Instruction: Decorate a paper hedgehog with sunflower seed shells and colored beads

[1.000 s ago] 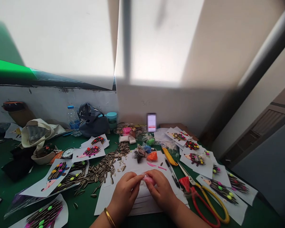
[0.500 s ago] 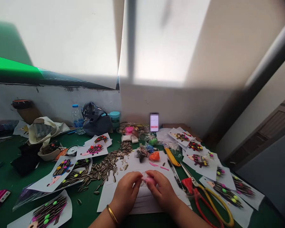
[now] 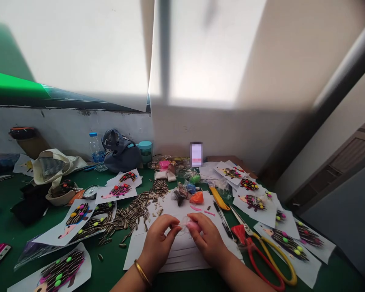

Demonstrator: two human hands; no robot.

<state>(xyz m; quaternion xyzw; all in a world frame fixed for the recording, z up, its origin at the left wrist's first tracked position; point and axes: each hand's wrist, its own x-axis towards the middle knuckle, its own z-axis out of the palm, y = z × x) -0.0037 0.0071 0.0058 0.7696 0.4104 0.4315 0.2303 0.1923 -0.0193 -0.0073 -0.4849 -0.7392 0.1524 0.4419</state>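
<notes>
Over a stack of white paper (image 3: 176, 259), both hands work on a small clear plastic bag (image 3: 183, 227) with a pink lump of soft clay (image 3: 193, 225) in it. My left hand (image 3: 159, 239), with a gold bangle at the wrist, pinches the twisted end of the bag. In my right hand (image 3: 209, 239) the pink lump is held between thumb and fingers. Just beyond lie thin pink clay strips (image 3: 196, 208), a bagged orange lump (image 3: 196, 197) and other bagged lumps, one blue and one dark.
Sunflower seeds (image 3: 136, 209) are heaped on the left. On the right are red-and-yellow scissors (image 3: 263, 247), a yellow utility knife (image 3: 219, 198) and pens (image 3: 222, 221). Finished hedgehog pictures (image 3: 286, 243) lie on both sides. A phone (image 3: 196, 155) stands at the back.
My left hand has drawn slightly away from my right, stretching the plastic bag between them. More of the pink lump shows. The whole view has shifted slightly.
</notes>
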